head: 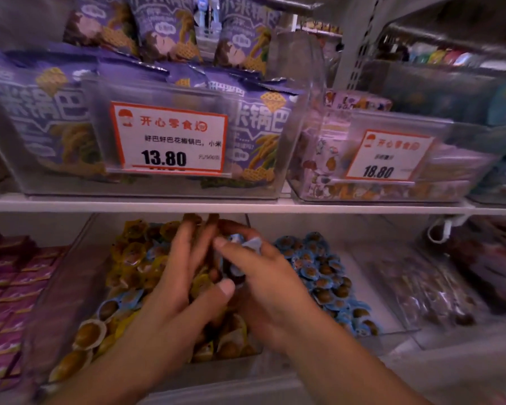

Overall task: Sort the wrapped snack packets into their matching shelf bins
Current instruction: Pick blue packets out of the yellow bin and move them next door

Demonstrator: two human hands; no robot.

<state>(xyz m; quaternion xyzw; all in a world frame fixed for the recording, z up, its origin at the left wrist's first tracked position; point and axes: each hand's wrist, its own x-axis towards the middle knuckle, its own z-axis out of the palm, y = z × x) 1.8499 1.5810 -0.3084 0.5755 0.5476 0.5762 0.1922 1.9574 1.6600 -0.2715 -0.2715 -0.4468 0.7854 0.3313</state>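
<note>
- Landmark: the clear middle bin (79, 276) on the lower shelf, straight in front of me. Everything below is placed relative to it.
- Left of the middle bin, a tray of maroon packets (3, 287) sits in flat rows; I judge it plays no part in this step.
- Inside the middle bin, yellow-wrapped packets (132, 252) fill the far left, but blue-wrapped packets (126, 299) lie mixed among them near the front. So I judge the sorting is partly done, with strays left to pull out.
- My left hand (173, 290) reaches deep into the middle bin, fingers extended into the pile, thumb out to the right. I cannot tell whether it holds anything.
- My right hand (263, 285) is over the bin's right side, fingers curled round a small clutch of blue wrappers (250, 244).
- Right of the middle bin, the neighbouring bin holds the blue-wrapped pile (319, 270), the likely home for that clutch.
</note>
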